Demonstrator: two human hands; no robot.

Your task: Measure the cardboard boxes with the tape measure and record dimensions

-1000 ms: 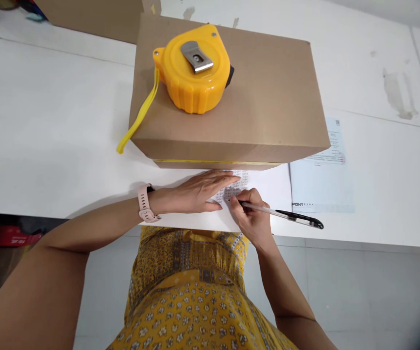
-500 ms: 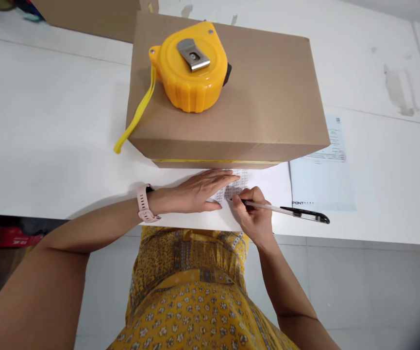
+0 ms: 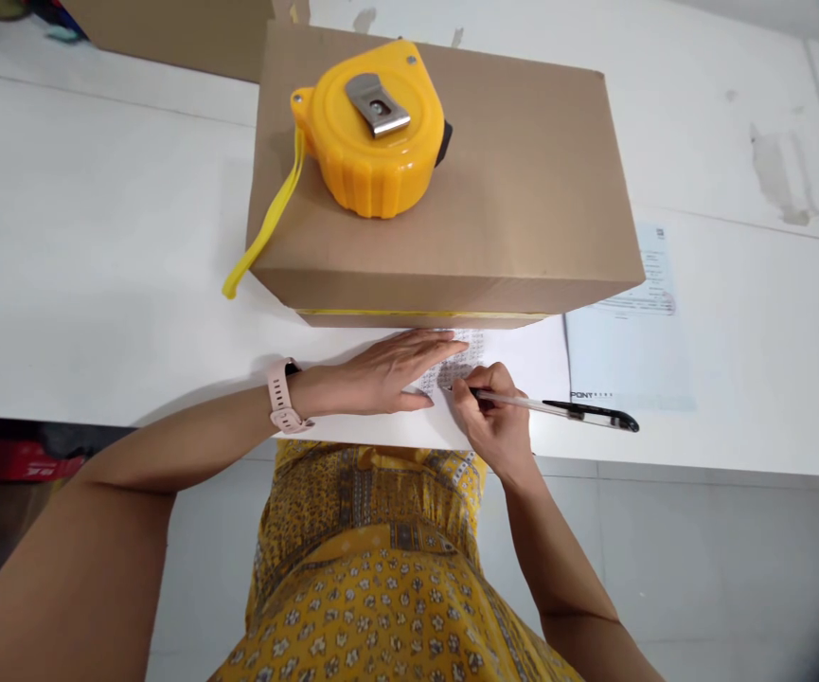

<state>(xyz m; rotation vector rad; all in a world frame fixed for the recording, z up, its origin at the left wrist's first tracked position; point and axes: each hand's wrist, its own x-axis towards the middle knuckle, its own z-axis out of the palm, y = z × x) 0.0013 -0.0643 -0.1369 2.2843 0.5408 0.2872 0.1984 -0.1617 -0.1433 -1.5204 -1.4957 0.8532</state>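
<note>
My right hand [image 3: 495, 417] grips a pen [image 3: 558, 408] with a clear barrel and a black cap pushed on its back end. The pen's tip meets a white sheet of paper [image 3: 526, 355] covered in part by handwritten lines. Flat on the same sheet lies my left hand [image 3: 387, 371], its fingers stretched out across some of the writing. A pale pink watch band circles the left wrist. Just beyond both hands stands a closed cardboard box [image 3: 523, 180], which hides the sheet's far part. On top of it rests a yellow tape measure [image 3: 377, 133] with a metal clip and a yellow strap.
Right of the sheet, a pale blue printed document [image 3: 629, 365] lies partly behind the box. Another cardboard box [image 3: 174, 33] is at the back left. The white table [image 3: 97, 237] ends close to my body. Below its left edge is a dark and red item [image 3: 26, 459].
The pen's back end has shifted slightly to the left and up as my right hand makes a small movement. My left hand stays in place.
</note>
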